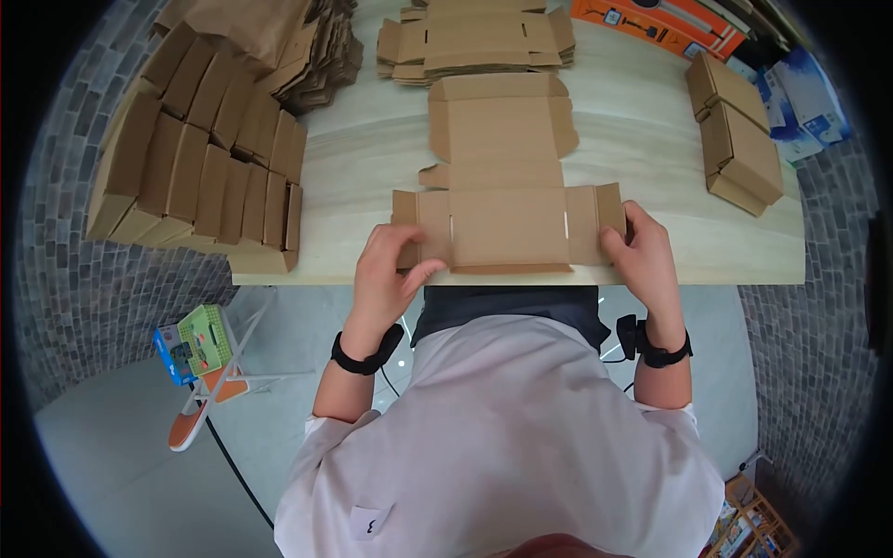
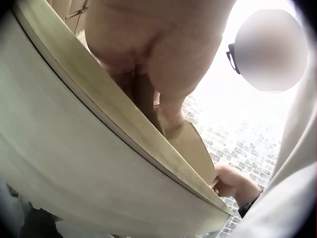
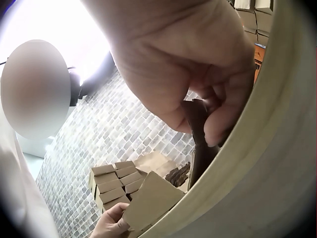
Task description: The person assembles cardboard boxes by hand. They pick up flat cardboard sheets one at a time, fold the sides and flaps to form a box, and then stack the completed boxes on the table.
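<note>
An unfolded brown cardboard box blank (image 1: 507, 228) lies by the table's front edge, its lidded half stretching away to the back. The narrow flaps at its left and right ends stand up. My left hand (image 1: 383, 274) grips the left end flap, fingers at its outer side and thumb over the inner panel. On the other end, my right hand (image 1: 642, 253) pinches the right flap (image 3: 198, 124) between thumb and fingers. In the left wrist view the left hand (image 2: 158, 49) covers much of the cardboard it holds.
Folded boxes (image 1: 200, 158) stand in rows at the left, beside brown paper bundles (image 1: 321, 60). Behind the blank lies a stack of flat blanks (image 1: 474, 42). At the right sit two closed boxes (image 1: 739, 139), a blue-white package (image 1: 805, 102) and an orange carton (image 1: 656, 26).
</note>
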Action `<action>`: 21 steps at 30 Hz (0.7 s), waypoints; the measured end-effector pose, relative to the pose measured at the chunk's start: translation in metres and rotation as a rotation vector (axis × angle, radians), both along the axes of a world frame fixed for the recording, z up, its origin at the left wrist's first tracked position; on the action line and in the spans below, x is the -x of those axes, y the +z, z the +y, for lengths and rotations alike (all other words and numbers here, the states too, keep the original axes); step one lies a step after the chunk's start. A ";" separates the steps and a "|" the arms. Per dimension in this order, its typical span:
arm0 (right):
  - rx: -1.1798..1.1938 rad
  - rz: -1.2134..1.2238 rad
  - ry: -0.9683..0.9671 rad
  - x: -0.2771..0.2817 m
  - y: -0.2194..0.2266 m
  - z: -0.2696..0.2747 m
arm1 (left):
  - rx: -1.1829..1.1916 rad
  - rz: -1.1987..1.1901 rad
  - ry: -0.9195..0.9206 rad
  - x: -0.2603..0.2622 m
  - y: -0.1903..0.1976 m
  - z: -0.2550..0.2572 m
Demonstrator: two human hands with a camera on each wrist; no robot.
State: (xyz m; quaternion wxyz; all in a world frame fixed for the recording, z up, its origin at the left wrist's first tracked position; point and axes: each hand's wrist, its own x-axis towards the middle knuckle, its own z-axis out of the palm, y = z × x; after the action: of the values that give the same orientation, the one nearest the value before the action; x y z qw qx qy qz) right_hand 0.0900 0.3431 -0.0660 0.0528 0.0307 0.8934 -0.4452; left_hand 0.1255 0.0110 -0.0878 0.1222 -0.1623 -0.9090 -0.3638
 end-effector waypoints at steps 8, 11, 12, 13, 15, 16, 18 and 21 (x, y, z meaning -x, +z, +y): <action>0.168 -0.085 0.009 -0.006 -0.008 0.000 | 0.040 0.048 -0.120 -0.009 0.004 0.004; 0.291 -0.138 -0.026 -0.007 -0.010 0.000 | 0.172 0.045 -0.283 -0.010 0.018 -0.002; 0.323 -0.148 -0.028 -0.008 -0.009 0.001 | 0.171 0.041 -0.280 -0.011 0.020 -0.002; 0.356 -0.156 -0.030 -0.008 -0.008 0.001 | 0.215 0.050 -0.294 -0.011 0.021 -0.001; 0.365 -0.166 -0.032 -0.008 -0.006 -0.001 | 0.260 0.059 -0.308 -0.012 0.018 0.004; 0.374 -0.173 -0.037 -0.008 -0.004 -0.002 | 0.295 0.123 -0.240 -0.014 0.011 0.008; 0.417 -0.198 -0.036 -0.010 0.000 -0.004 | 0.330 0.188 -0.173 -0.016 0.000 0.009; 0.423 -0.146 0.019 -0.011 -0.011 0.001 | 0.222 0.236 -0.109 -0.016 -0.008 0.010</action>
State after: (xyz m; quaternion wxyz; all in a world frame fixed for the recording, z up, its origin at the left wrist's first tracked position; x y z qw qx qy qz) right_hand 0.1006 0.3437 -0.0767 0.1268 0.0429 0.7742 -0.6187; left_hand 0.1414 0.0205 -0.0957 0.1894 -0.2653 -0.9128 -0.2460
